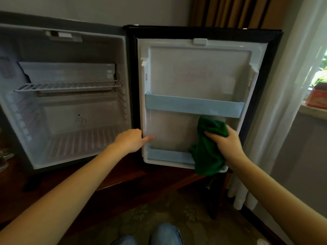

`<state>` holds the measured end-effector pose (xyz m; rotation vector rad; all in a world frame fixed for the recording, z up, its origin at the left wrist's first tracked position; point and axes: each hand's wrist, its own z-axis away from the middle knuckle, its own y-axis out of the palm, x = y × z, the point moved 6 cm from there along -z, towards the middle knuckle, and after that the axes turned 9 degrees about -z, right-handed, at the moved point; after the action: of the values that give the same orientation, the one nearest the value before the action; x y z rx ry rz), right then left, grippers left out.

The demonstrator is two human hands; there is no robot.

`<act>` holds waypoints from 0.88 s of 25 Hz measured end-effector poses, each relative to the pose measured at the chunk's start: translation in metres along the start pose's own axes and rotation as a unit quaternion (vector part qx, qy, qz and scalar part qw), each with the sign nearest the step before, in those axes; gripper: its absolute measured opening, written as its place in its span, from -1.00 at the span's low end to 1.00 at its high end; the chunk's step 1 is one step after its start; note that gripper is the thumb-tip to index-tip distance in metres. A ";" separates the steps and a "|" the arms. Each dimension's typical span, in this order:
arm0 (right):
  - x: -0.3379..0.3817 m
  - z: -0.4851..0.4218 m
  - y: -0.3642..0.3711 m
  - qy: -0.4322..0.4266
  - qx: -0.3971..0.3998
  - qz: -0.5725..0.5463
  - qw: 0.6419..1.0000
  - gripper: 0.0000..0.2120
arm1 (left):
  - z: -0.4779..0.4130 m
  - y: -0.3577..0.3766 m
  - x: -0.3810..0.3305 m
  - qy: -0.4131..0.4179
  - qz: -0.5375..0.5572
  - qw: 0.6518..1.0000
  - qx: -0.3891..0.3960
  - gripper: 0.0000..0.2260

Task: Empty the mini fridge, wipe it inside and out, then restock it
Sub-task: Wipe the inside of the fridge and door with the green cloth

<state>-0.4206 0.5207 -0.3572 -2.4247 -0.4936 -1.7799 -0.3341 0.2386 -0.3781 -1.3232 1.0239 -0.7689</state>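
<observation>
While left hand (130, 141) grips fridge door (198, 71) edge, right hand (228, 144) fingers (212, 135) clutch green cloth (208, 154) against door, centre-right of frame.

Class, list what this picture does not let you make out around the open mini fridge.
Head view: reddish print on the door liner, blurred.
Head view: lower door shelf's right end, behind the green cloth.
Head view: red items on the windowsill, cut by the right edge.

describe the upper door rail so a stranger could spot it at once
Find the open fridge door, the white panel on the right. Two pale blue rails cross it: the upper rail sits above the green cloth, which partly covers the lower rail.
</observation>
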 end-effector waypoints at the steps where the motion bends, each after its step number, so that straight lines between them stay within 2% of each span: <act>1: 0.017 0.009 0.006 0.005 -0.015 -0.078 0.997 -0.81 | 0.001 -0.002 0.000 0.000 -0.002 1.000 0.005 -0.48; 3: 0.064 0.026 0.024 -0.052 -0.024 -0.171 0.984 -0.82 | 0.003 -0.001 -0.001 -0.006 -0.010 1.000 -0.011 -0.59; 5: 0.124 0.034 0.049 -0.208 0.004 -0.148 0.967 -0.79 | 0.006 0.003 -0.003 -0.010 -0.001 0.999 -0.053 -0.67; 7: 0.169 0.027 0.082 -0.362 0.040 -0.008 0.931 -0.72 | 0.010 0.004 -0.004 -0.015 0.006 0.996 -0.087 -0.70; 9: 0.179 0.000 0.123 -0.439 0.072 0.180 0.877 -0.65 | 0.013 0.003 -0.004 -0.020 0.001 0.995 -0.102 -0.70; 10: 0.170 -0.013 0.145 -0.443 0.096 0.267 0.850 -0.64 | 0.013 0.003 -0.004 -0.020 -0.001 0.994 -0.105 -0.71; 12: 0.135 -0.029 0.174 -0.397 0.139 0.400 0.814 -0.57 | 0.013 0.006 -0.004 -0.022 -0.007 0.993 -0.112 -0.72; 14: 0.105 -0.031 0.182 -0.349 0.150 0.460 0.802 -0.49 | 0.011 0.007 -0.004 -0.025 -0.012 0.992 -0.124 -0.72; 18: 0.094 -0.034 0.188 -0.353 0.114 0.537 0.758 -0.41 | 0.012 0.008 -0.004 -0.020 -0.007 0.990 -0.140 -0.73; 20: 0.094 -0.037 0.190 -0.345 0.103 0.541 0.760 -0.46 | 0.013 0.008 -0.003 -0.022 -0.004 0.989 -0.145 -0.74; 21: 0.094 -0.036 0.189 -0.346 0.097 0.516 0.777 -0.51 | 0.015 0.008 -0.004 -0.024 -0.004 0.989 -0.149 -0.75; 22: 0.096 -0.035 0.184 -0.356 0.080 0.452 0.814 -0.56 | 0.016 0.008 -0.005 -0.025 -0.006 0.988 -0.152 -0.75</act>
<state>-0.3693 0.3571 -0.2346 -2.4440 0.4335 -0.4177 -0.3220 0.2510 -0.3857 -1.6026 1.1255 -0.6013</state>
